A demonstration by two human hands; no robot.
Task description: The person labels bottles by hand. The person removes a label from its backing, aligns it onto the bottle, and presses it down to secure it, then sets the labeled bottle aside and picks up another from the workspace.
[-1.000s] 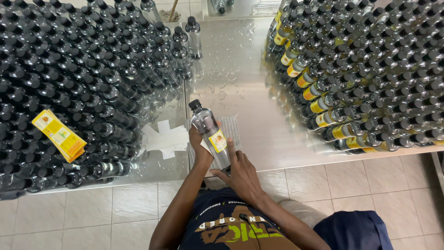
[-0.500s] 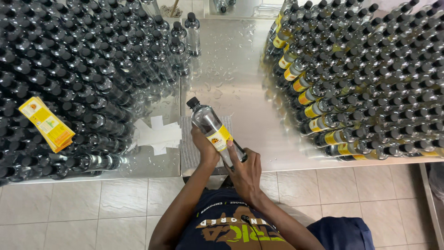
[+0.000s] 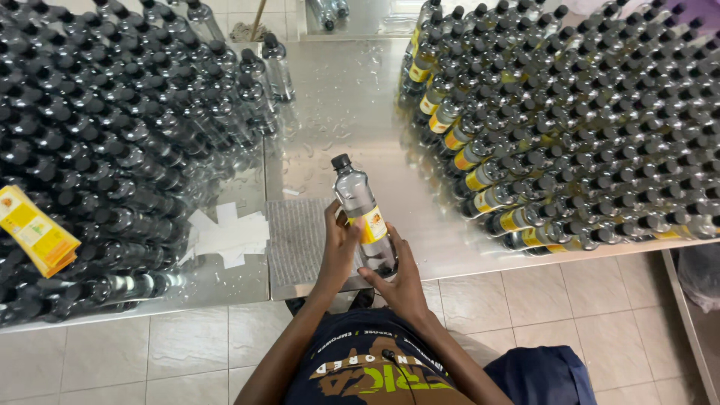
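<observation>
Gripping a clear, black-capped plastic bottle [image 3: 363,214], the left hand [image 3: 339,247] and right hand [image 3: 401,281] press its glossy yellow label [image 3: 373,225].

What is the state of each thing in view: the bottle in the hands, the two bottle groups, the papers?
Held bottle: capped, clear, tilted, yellow label on.
Left hand: pressing the label side.
Right hand: gripping the bottle base.
Left bottle group: upright, capped, unlabeled.
Right bottle group: upright, capped, yellow labels on.
Label stack: lying on the left bottles.
White paper scraps: loose on the table, which is wet with drops.
</observation>
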